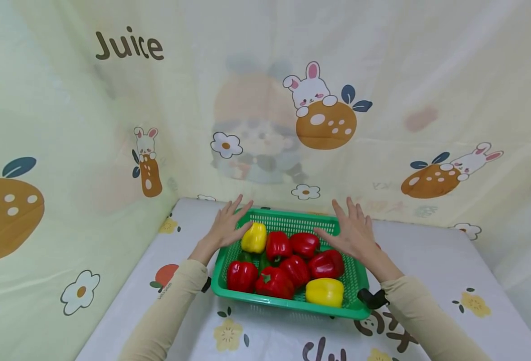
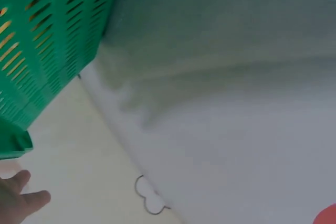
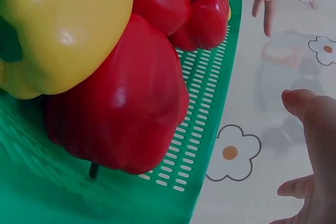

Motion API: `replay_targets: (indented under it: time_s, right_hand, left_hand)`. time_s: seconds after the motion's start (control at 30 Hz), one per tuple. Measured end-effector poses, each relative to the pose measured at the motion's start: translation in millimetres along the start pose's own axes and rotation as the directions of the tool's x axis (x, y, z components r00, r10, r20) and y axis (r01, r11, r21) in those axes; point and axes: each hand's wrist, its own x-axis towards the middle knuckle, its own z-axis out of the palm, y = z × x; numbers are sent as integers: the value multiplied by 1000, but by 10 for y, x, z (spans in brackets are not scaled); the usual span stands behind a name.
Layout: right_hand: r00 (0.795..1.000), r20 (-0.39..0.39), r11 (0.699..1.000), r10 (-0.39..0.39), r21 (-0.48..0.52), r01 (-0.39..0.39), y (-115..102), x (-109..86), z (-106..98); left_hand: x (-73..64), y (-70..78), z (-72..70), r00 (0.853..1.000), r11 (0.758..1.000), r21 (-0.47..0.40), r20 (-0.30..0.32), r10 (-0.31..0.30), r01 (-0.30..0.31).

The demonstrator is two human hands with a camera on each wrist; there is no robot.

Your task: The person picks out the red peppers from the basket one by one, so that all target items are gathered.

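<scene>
A green plastic basket [image 1: 265, 301] with slotted walls holds several red bell peppers [image 1: 276, 283], a yellow bell pepper [image 1: 253, 238] at the back left and another yellow bell pepper [image 1: 325, 292] at the front right. Bits of green vegetable [image 1: 263, 260] show between them, mostly hidden. My left hand [image 1: 226, 223] is by the basket's back left corner, fingers spread, holding nothing. Over the back right corner, my right hand [image 1: 353, 233] has its fingers spread and thumb toward the peppers. The right wrist view shows a red pepper [image 3: 126, 98] close up against the basket wall.
The table [image 1: 409, 265] has a white printed cloth with flowers and lettering. Behind and at both sides hang pale printed curtains [image 1: 193, 100]. A black wrist band [image 1: 373, 299] sits on the right wrist, near the basket's front right corner.
</scene>
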Motion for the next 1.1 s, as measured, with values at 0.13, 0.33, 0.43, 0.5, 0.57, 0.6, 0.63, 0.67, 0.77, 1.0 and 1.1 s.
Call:
replay_targets:
  time_s: [0.13, 0.33, 0.43, 0.5, 0.57, 0.6, 0.63, 0.67, 0.77, 1.0, 1.1]
  right_hand:
    - [1000, 7, 1000, -1, 10, 1, -10, -10, 32]
    - [1000, -9, 1000, -9, 18, 9, -32, -29, 67]
    - [1000, -6, 999, -22, 31, 22, -39, -16, 73]
    - [999, -4, 999, -37, 38, 37, -56, -1, 71]
    - [998, 1, 997, -57, 45, 57, -80, 20, 67]
    - [998, 4, 996, -69, 49, 69, -96, 32, 64]
    - [997, 9, 995, -82, 55, 81, -114, 41, 60]
    - [995, 17, 994, -94, 58, 93, -133, 53, 59]
    - [989, 71, 987, -133, 103, 125, -193, 87, 57]
    - [937, 231, 951, -263, 227, 211, -383, 167, 106]
    - [909, 283, 939, -305, 248, 237, -476, 218, 156]
  left_hand:
    - [-50, -80, 79, 1000, 997, -69, 3, 20, -20]
    - [-135, -178, 186, 999, 983, -185, 36, 21, -15]
    - [-134, -203, 210, 999, 968, -252, 51, 20, -6]
    - [-122, -221, 220, 998, 957, -292, 55, 27, -9]
    - [-113, -234, 217, 998, 941, -338, 57, 28, -8]
    - [-109, -242, 214, 998, 935, -354, 56, 30, -9]
    - [-106, -249, 207, 998, 931, -364, 55, 31, -9]
    - [-104, -255, 199, 998, 927, -375, 53, 32, -9]
    - [-110, -273, 186, 999, 919, -394, 46, 25, -5]
    - [-131, -297, 207, 998, 912, -409, 58, -19, 41]
    - [-118, -304, 226, 998, 900, -432, 53, -32, 51]
